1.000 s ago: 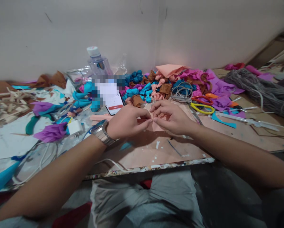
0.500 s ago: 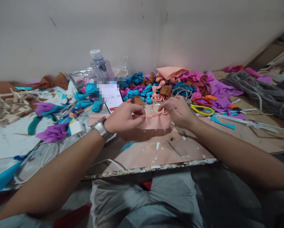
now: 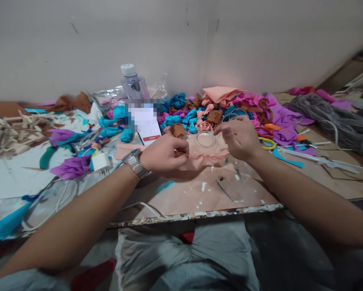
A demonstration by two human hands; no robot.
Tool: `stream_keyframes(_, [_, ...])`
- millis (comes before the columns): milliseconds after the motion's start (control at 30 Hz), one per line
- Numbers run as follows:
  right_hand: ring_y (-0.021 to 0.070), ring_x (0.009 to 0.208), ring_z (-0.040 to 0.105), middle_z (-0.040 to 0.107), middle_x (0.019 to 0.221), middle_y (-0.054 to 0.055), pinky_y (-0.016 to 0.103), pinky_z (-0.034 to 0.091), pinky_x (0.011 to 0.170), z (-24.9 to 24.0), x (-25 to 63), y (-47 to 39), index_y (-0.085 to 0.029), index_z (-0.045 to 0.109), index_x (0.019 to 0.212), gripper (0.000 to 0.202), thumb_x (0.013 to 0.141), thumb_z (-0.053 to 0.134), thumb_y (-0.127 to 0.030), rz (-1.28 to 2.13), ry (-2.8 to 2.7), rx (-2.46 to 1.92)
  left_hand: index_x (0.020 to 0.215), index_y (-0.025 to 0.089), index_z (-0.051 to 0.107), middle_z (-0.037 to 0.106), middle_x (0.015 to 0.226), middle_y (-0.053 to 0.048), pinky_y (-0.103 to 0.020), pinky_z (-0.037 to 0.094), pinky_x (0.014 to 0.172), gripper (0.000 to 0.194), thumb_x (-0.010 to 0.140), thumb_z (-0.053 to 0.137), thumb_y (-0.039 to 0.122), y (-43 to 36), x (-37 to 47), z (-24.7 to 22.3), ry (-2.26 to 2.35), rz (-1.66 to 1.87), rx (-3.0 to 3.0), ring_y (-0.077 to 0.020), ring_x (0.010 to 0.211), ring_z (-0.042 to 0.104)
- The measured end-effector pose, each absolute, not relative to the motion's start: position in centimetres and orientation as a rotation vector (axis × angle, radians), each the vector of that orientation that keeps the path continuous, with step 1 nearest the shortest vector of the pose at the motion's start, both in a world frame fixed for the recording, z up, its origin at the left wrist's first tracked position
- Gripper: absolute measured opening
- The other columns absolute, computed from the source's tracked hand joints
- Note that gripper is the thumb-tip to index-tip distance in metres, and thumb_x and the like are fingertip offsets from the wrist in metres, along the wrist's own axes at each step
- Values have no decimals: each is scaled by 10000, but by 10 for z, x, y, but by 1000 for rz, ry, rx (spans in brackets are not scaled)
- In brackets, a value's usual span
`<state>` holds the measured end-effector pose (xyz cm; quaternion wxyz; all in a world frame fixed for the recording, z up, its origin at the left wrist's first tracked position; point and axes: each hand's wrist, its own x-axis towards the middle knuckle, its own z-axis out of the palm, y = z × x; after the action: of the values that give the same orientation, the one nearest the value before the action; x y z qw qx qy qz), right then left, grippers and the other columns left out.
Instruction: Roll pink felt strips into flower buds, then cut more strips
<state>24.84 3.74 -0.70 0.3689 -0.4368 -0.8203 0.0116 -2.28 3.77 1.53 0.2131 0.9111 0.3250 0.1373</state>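
Observation:
A peach crepe paper strip (image 3: 204, 159), its upper edge gathered and twisted, stretches just above the table between my hands. My left hand (image 3: 166, 153), with a metal watch at the wrist, has thumb and fingers closed on the strip's left part. At the strip's right end is my right hand (image 3: 242, 137), raised with curled fingers; what its fingers hold, if anything, is hidden. Behind the strip lies a clear ring-shaped roll (image 3: 205, 139). A phone (image 3: 149, 126) rests beyond my left hand.
Crumpled coloured paper pieces (image 3: 184, 115) heap along the wall beside a bottle (image 3: 134, 85). Yellow-handled scissors (image 3: 266, 143), a glue gun stick-like white tool (image 3: 321, 159) and grey yarn (image 3: 327, 117) lie right. Wooden sticks (image 3: 20, 129) and a white charger (image 3: 100, 161) lie left.
My right hand has lifted and shifted right, uncovering the ring-shaped roll and more of the strip's twisted edge. My left hand keeps its hold. The view has shifted slightly.

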Motion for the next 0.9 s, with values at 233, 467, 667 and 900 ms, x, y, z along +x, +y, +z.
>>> stream_keyframes(233, [196,686,660,687,681,62,348,436,660,-14,246,43,-194,771,813,816,1021,182,-718,323,-1785,-1082,796,140,731,680,678,-17,-270,357,605,202,808,567,258,38,-19,14,1128,405,2470,-140,615,562])
stream_keyframes(467, [223,863,671,735,912,112,391,495,820,-12,239,35,-204,732,901,627,1068,270,-593,233,-1602,-946,754,144,695,650,651,8,-261,358,618,214,846,568,291,44,-21,7,1177,558,2343,-125,622,558])
stream_keyframes(667, [283,1146,630,771,1120,76,489,348,1037,-20,222,21,-231,723,1070,238,994,584,-409,109,-2229,-914,909,144,753,744,800,-28,-256,402,671,244,922,578,313,39,-17,1,967,495,2376,-140,713,629])
stream_keyframes(900, [253,1020,625,768,979,45,471,253,996,-26,217,19,-217,690,893,143,957,607,-314,155,-2339,-1011,966,147,779,783,860,-52,-260,430,690,290,950,593,370,37,-16,2,940,460,2392,-160,747,676])
